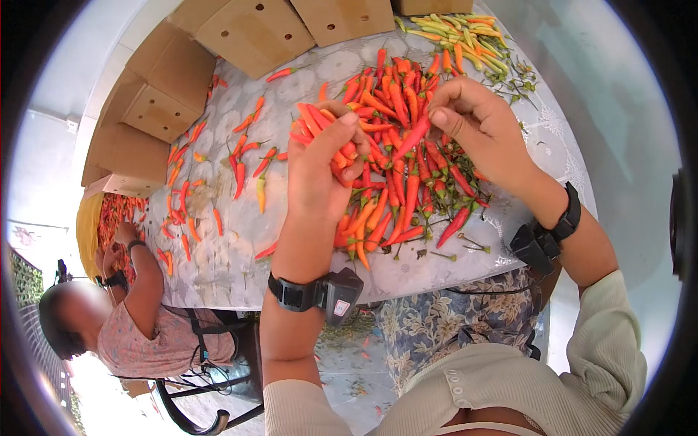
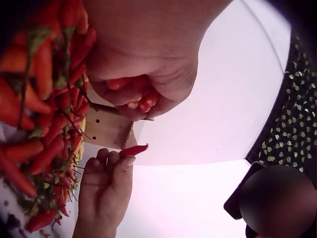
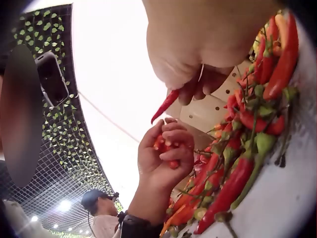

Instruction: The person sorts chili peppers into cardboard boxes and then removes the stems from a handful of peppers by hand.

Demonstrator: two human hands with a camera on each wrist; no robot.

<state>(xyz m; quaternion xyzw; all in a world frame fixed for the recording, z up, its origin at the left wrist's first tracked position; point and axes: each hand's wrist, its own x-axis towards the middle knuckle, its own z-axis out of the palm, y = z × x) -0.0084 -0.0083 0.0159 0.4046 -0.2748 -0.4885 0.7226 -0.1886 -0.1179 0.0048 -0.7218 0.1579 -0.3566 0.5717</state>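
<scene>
My left hand (image 1: 320, 167) grips a bunch of red and orange chili peppers (image 1: 311, 120), its fingers curled round them; in the right wrist view their cut-looking ends (image 3: 166, 148) show between the fingers. To its right, my right hand (image 1: 483, 134) pinches a single red chili pepper (image 1: 413, 138) between thumb and fingertips, the pepper slanting down toward the left hand. The left wrist view shows that pepper (image 2: 133, 150) held at one end. Beneath both hands spreads a heap of red and orange chilies (image 1: 392, 189), many with green stems.
Loose chilies (image 1: 240, 167) are scattered on the patterned tablecloth (image 1: 233, 225) at left. Cardboard boxes (image 1: 251, 33) line the far edge. Yellow-green chilies (image 1: 469, 40) and green stems (image 1: 520, 80) lie at far right. Another person (image 1: 156, 327) sits at the left, hands over more chilies.
</scene>
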